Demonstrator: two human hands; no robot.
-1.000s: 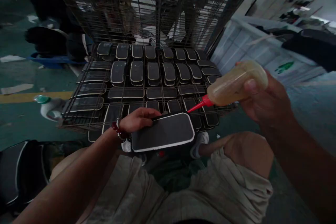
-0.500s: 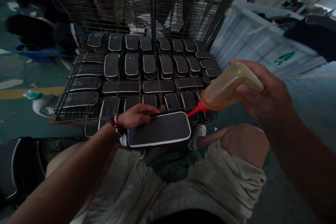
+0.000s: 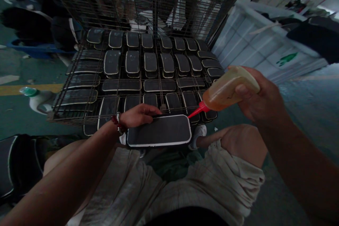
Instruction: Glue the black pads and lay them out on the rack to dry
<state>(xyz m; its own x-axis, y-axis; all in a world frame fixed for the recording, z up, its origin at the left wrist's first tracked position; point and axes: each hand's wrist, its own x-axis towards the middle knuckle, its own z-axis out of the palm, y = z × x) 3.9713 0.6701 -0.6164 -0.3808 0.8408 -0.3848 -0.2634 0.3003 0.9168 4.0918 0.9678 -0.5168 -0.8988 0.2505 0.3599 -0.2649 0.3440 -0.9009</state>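
My left hand [image 3: 137, 116] grips the left end of a flat black pad with a white rim [image 3: 159, 131], held level above my knees. A squeeze bottle of amber liquid [image 3: 228, 90] is in my right hand [image 3: 258, 100], tilted down to the left. Its red nozzle [image 3: 195, 111] touches the pad's upper right corner. A beaded bracelet sits on my left wrist.
A wire rack [image 3: 79, 93] right in front carries several rows of similar black pads [image 3: 150, 62], with more wire shelves above. A white bottle with a green cap [image 3: 35, 98] lies on the floor at left. Black pieces [image 3: 16, 162] are piled at lower left. White crates [image 3: 254, 46] stand at right.
The bottle's nozzle has come down and left onto the pad's right corner. The pad and my left hand have shifted slightly left in view.
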